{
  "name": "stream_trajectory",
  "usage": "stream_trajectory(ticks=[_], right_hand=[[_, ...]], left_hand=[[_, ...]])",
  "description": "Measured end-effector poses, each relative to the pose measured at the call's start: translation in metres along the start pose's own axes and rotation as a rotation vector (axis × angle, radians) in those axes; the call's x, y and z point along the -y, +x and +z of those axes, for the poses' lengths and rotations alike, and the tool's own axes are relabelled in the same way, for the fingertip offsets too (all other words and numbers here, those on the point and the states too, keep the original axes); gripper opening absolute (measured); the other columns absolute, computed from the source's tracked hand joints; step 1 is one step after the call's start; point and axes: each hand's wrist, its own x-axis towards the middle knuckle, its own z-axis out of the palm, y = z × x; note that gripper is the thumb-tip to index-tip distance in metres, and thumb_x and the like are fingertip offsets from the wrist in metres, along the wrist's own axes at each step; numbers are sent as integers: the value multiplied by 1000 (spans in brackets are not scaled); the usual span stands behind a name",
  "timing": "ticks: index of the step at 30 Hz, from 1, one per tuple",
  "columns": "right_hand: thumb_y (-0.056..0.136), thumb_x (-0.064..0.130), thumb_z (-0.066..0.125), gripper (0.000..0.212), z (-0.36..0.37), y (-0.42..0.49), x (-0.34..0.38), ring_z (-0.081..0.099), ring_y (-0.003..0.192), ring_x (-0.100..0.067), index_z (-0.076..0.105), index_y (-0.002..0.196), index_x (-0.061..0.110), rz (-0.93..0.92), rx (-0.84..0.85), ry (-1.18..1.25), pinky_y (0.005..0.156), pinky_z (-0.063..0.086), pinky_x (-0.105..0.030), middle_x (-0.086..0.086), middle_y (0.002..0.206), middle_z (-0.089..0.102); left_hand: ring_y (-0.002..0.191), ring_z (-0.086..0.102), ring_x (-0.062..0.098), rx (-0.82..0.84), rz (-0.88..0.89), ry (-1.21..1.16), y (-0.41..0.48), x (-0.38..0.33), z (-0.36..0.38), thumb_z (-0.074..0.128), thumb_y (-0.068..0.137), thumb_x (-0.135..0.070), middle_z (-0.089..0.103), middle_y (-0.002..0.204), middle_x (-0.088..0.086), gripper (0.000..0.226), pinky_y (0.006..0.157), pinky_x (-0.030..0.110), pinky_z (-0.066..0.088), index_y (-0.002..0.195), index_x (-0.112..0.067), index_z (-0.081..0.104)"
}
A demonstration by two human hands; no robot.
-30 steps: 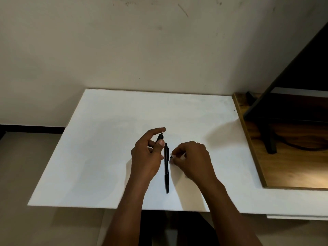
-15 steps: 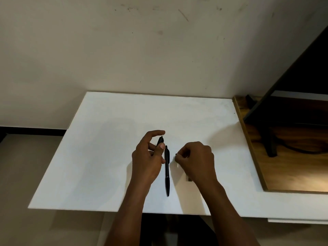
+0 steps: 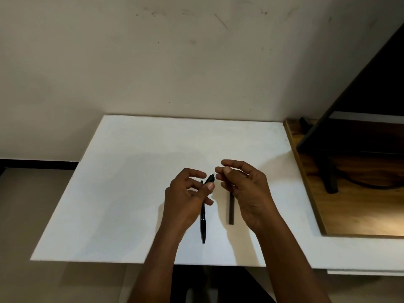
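Note:
My left hand (image 3: 181, 204) hovers over the white tabletop (image 3: 131, 193) and pinches a short black pen piece (image 3: 209, 179) between thumb and fingers, its tip pointing up and to the right. My right hand (image 3: 251, 193) is just to the right, thumb and forefinger pressed together right at that tip, pinching something tiny that I can barely make out. Beneath my left hand a whole black pen (image 3: 203, 224) lies lengthwise on the table. A dark straight barrel (image 3: 231, 211) lies parallel to it, its far end hidden under my right hand.
A wooden desk surface (image 3: 349, 211) adjoins the white top on the right, bearing a black stand (image 3: 330, 178), a cable and a dark screen (image 3: 371, 101). A beige wall (image 3: 175, 62) rises behind. The white top's front edge runs just below my forearms.
My right hand has lifted off the table and moved up toward the left hand's piece. The dark barrel it covered is now exposed. My left hand stayed about where it was.

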Motion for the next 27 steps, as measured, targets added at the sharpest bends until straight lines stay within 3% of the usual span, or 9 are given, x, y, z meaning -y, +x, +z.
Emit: stream_trajectory(ticks=[4,9,21,27], right_hand=[[94,9,66,14,4,0,-3,76,93,-28,71,106,3,5,7,28,81,61,-27,-14,95,79],[93,7,67,15,3,0,-4,77,90,-31,71,105,-1,-15,36,55,76,61,-27,-18,94,78],[88,3,71,14,0,3,-9,77,86,-25,78,100,3,-56,69,33,75,60,-26,-19,93,78],[91,4,69,16,1,3,-14,77,85,-25,78,104,8,-119,52,-66,83,61,-33,-16,92,78]], left_hand=[[62,75,14,4,-2,11,-1,-2,1,76,86,-26,78,83,2,16,58,24,47,98,-18,69],[57,74,12,-19,4,19,-1,-2,-1,78,84,-25,77,76,2,14,49,20,47,93,-18,71],[50,69,8,-39,16,36,0,-2,0,81,80,-26,75,68,-1,16,45,8,43,89,-16,73],[51,70,9,-65,-8,8,0,-1,3,81,80,-27,75,68,-1,14,45,12,43,87,-18,72]])
